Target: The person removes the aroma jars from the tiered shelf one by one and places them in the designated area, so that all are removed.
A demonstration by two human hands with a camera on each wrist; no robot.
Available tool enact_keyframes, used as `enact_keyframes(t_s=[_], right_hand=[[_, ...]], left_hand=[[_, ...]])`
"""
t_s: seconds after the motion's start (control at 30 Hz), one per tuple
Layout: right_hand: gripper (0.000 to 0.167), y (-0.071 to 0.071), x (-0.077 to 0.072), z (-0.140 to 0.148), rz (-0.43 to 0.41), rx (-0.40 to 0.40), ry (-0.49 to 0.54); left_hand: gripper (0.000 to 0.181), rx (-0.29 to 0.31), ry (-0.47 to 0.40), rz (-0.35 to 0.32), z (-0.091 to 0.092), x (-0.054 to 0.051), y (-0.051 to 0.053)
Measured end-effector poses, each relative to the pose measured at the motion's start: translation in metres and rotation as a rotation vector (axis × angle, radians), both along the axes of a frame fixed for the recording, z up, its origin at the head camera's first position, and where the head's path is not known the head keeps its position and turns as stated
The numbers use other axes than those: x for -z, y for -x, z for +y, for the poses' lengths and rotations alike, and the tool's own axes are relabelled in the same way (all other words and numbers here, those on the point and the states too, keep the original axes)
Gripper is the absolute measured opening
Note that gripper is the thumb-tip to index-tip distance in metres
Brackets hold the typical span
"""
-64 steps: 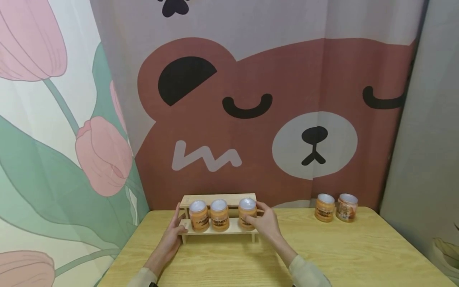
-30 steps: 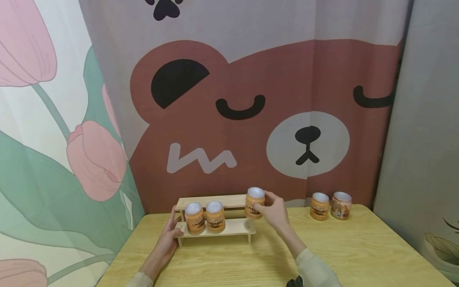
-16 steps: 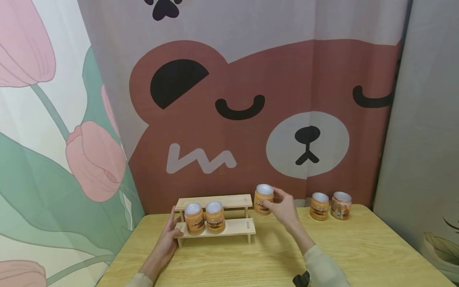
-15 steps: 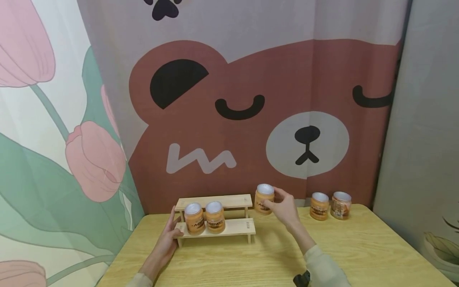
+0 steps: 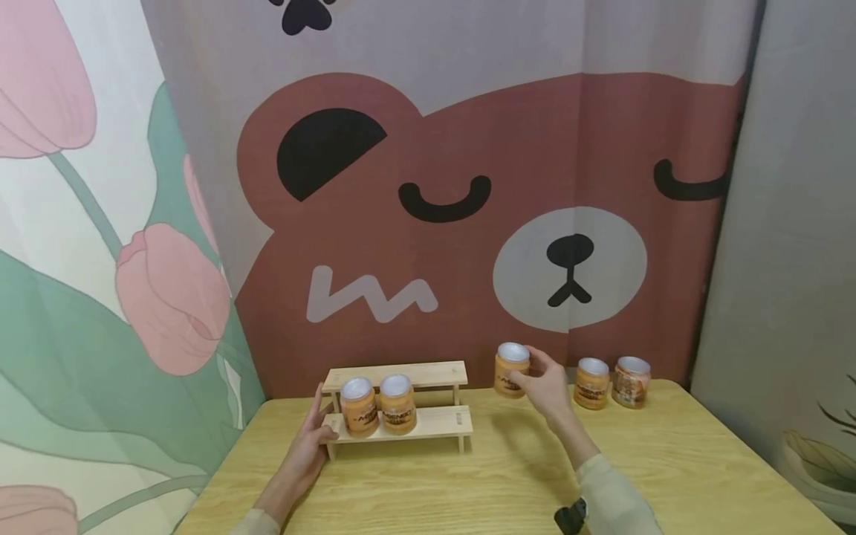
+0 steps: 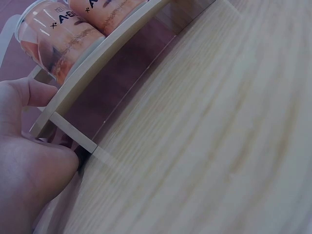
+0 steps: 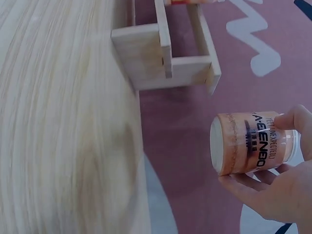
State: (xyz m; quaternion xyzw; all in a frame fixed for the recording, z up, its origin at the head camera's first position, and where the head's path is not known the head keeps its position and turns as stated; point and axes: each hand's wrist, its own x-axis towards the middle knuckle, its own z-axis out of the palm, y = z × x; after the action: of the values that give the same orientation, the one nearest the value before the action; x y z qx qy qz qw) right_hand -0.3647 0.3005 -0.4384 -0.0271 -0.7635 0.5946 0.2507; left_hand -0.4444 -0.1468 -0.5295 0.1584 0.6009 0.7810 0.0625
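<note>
Evidently, the orange jar [image 5: 506,371] is held up off the tabletop [image 5: 401,490], between the wooden rack [image 5: 438,422] on its left and two standing jars [image 5: 591,385] on its right. Its long axis is upright, with the pale lid on top and the base facing down; no contact with the tabletop or the rack is seen in the right wrist view, and by that gap any setting-down would be governed. By the right grip [image 5: 553,394] it is held from its right side: the thumb is laid across the front, the fingers are placed behind, and so the jar is found just left of the palm. Farther left, two racked jars [image 5: 398,409] are borne on the lower shelf. The rack's left end is pinched by the left grip [image 5: 309,448], which is well apart from the held jar.
</note>
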Motion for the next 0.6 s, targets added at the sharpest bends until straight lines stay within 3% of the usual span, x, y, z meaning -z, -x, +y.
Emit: enact_keyframes(t_s=[0.27, 0.6], right_hand=[[0.069, 0.012, 0.014, 0.02, 0.008, 0.022, -0.035], [0.072, 0.017, 0.033, 0.046, -0.066, -0.008, -0.067]], left_hand=[[0.107, -0.01, -0.005, 0.014, -0.004, -0.002, 0.001], [0.107, -0.012, -0.008, 0.015, -0.001, 0.0, -0.001]])
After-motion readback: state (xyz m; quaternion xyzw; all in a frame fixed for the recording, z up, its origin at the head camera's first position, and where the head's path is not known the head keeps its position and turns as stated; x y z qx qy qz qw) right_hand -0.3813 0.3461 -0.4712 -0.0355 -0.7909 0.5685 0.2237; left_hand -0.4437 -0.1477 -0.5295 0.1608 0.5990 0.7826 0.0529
